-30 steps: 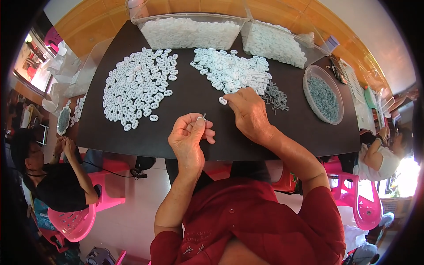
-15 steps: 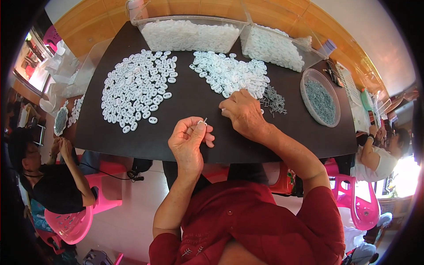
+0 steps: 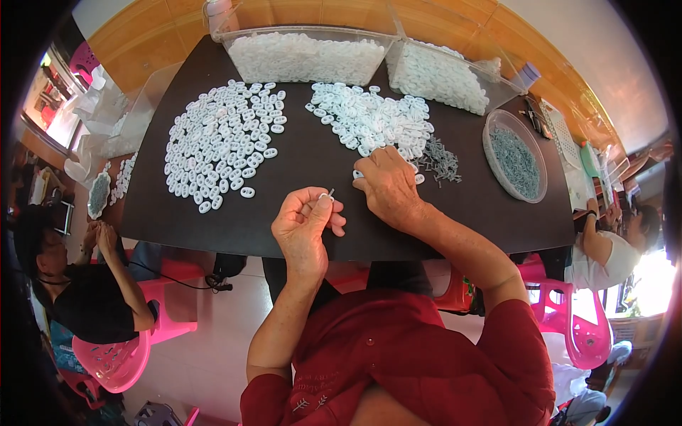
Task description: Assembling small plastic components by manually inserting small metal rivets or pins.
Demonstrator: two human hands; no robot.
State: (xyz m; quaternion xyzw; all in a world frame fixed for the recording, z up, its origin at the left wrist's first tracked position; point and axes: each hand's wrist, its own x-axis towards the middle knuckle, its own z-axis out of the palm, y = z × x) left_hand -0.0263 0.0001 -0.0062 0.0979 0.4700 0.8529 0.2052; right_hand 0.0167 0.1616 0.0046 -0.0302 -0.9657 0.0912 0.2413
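My left hand [image 3: 307, 221] is raised just above the near edge of the dark table [image 3: 298, 167], pinching a small metal pin [image 3: 329, 193] between thumb and fingers. My right hand [image 3: 387, 186] rests palm down on the table, fingertips on a small white plastic piece [image 3: 359, 175] at the near edge of a heap of white pieces [image 3: 373, 119]. A loose pile of grey metal pins [image 3: 439, 157] lies just right of that hand. A second, wider spread of white pieces [image 3: 222, 140] covers the table's left half.
Two clear bins of white pieces [image 3: 309, 55] [image 3: 440, 71] stand along the far edge. A round clear dish of grey pins [image 3: 515, 163] sits at right. A person in black [image 3: 78, 284] sits at left by pink chairs; another person [image 3: 604, 248] sits at right.
My right hand has slid slightly left and nearer along the heap's edge. My left hand has stayed in place holding the pin.
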